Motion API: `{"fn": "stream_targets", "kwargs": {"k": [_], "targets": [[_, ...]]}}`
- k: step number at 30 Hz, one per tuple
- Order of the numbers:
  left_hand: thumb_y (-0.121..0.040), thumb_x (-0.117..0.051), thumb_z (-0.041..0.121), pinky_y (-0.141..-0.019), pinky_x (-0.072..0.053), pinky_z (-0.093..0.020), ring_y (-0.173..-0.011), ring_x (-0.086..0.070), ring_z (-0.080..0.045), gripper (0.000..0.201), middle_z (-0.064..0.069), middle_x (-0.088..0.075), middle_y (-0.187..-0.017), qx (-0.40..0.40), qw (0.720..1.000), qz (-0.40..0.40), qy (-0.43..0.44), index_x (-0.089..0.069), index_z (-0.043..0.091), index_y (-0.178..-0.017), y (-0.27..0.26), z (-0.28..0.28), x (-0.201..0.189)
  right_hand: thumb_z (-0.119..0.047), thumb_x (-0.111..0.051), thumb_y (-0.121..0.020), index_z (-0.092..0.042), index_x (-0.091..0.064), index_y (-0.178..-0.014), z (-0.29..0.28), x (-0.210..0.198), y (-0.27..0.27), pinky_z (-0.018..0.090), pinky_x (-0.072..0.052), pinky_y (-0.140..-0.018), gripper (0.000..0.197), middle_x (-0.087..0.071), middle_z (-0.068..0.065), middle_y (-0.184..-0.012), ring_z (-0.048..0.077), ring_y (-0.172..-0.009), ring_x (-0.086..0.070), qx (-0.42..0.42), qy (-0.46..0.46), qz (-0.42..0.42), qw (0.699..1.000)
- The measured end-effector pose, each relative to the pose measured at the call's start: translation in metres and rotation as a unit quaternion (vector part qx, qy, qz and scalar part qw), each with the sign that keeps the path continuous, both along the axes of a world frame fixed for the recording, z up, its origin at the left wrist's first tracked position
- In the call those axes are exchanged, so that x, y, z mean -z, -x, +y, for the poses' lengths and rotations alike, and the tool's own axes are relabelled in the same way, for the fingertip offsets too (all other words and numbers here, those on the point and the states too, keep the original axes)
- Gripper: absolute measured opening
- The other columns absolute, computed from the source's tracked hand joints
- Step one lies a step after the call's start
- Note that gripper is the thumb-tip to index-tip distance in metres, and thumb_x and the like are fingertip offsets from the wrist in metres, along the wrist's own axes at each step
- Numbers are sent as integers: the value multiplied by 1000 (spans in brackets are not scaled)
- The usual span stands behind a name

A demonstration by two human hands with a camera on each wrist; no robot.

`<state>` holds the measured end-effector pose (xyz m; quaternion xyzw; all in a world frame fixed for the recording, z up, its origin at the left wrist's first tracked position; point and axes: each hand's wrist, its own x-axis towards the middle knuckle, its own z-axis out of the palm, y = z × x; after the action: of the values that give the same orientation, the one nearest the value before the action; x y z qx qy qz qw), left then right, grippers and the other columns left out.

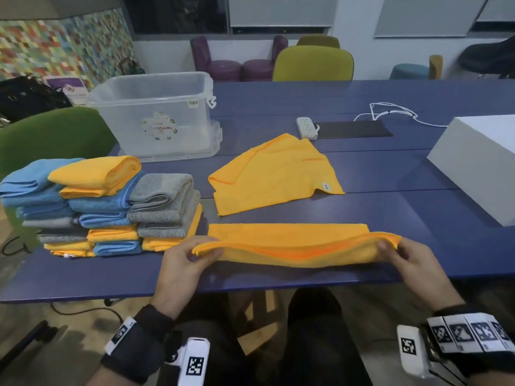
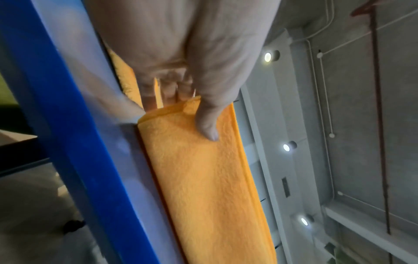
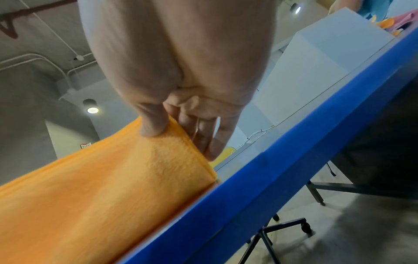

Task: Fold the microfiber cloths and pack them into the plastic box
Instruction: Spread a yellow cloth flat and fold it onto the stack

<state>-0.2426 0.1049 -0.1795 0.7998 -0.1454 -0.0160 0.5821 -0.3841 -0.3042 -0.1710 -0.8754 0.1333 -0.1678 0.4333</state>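
An orange microfiber cloth (image 1: 292, 246) lies as a long strip near the table's front edge, its near half lifted. My left hand (image 1: 192, 254) pinches its left end, thumb on top (image 2: 208, 125). My right hand (image 1: 395, 252) pinches the right end, thumb pressing the fabric (image 3: 153, 125). A second orange cloth (image 1: 273, 174) lies unfolded behind it. The clear plastic box (image 1: 156, 115) stands at the back left, and nothing shows inside it. Folded blue, orange and grey cloths (image 1: 111, 204) are stacked to the left.
A white box (image 1: 479, 157) sits at the right. A white power strip (image 1: 306, 128), a dark mat (image 1: 354, 129) and a white cable (image 1: 390, 112) lie further back. Chairs stand beyond the blue table (image 1: 390, 213); a green chair (image 1: 50, 135) is at the left.
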Motion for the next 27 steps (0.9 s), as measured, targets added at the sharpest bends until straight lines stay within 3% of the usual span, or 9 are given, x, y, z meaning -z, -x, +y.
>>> {"fn": "stream_targets", "kwargs": {"k": [2,4,6,9,11,13,17,22,27], "targets": [[-93,-73,41,-85,-51,-47,-90,-66,-20,31,-9,-73,-89,-4,1000,23,21,-74,11,-92,-6,-3,2,-40,-57,-95,-20,-70,-85,1,2,-8,19,-49,-75,26,-73,-15,-79,-4,-77,-63,22,-15,23,999],[-94,-62,59,-68,-44,-43,-71,-51,-20,58,-15,-56,-71,-18,1000,10,1,-60,3,-81,-10,-7,6,-41,-54,-99,-13,-64,-78,1,3,-14,35,-45,-69,36,-65,-4,-71,11,-72,-58,40,4,48,998],[-99,-55,58,-60,-31,-38,-62,-36,-15,60,-4,-35,-64,-47,998,-12,-45,-42,7,-69,-12,-13,8,-36,-53,-102,-8,-60,-77,2,4,-19,38,-41,-66,39,-60,4,-70,19,-70,-54,57,20,66,996],[-106,-49,39,-53,-22,-37,-57,-32,-14,48,7,-33,-59,-99,984,-26,-144,-32,19,-65,-15,-23,6,-37,-49,-105,-7,-59,-80,5,3,-29,40,-45,-71,40,-63,10,-74,24,-75,-59,73,57,98,991],[-108,-44,38,-55,-26,-37,-64,-48,-25,42,1,-45,-64,-130,967,-16,-217,-41,18,-71,-19,-29,8,-38,-46,-105,-8,-54,-76,7,4,-37,41,-43,-67,42,-60,10,-71,29,-74,-58,95,83,131,983],[-110,-38,39,-63,-35,-38,-83,-59,-37,36,-6,-57,-79,-155,944,-5,-292,-53,12,-91,-23,-35,10,-40,-43,-105,-9,-52,-79,9,5,-44,42,-41,-65,42,-59,10,-74,32,-76,-56,115,107,172,972],[-111,-30,34,-71,-37,-40,-99,-63,-42,35,-18,-68,-104,-166,907,1,-388,-53,9,-118,-21,-47,7,-48,-37,-104,-18,-46,-85,13,7,-52,41,-42,-65,37,-58,10,-84,35,-82,-54,148,153,233,949],[-111,-30,31,-69,-38,-39,-100,-67,-40,33,-18,-71,-108,-163,879,15,-448,-51,8,-122,-24,-57,7,-48,-34,-106,-16,-52,-104,22,6,-56,40,-42,-69,37,-54,13,-90,35,-83,-49,189,201,268,923],[-111,-33,28,-65,-39,-38,-97,-70,-38,27,-16,-72,-106,-164,856,23,-490,-51,10,-119,-26,-61,8,-45,-42,-104,-14,-53,-102,31,4,-55,38,-41,-67,33,-48,7,-80,32,-79,-47,222,200,255,920]]}}
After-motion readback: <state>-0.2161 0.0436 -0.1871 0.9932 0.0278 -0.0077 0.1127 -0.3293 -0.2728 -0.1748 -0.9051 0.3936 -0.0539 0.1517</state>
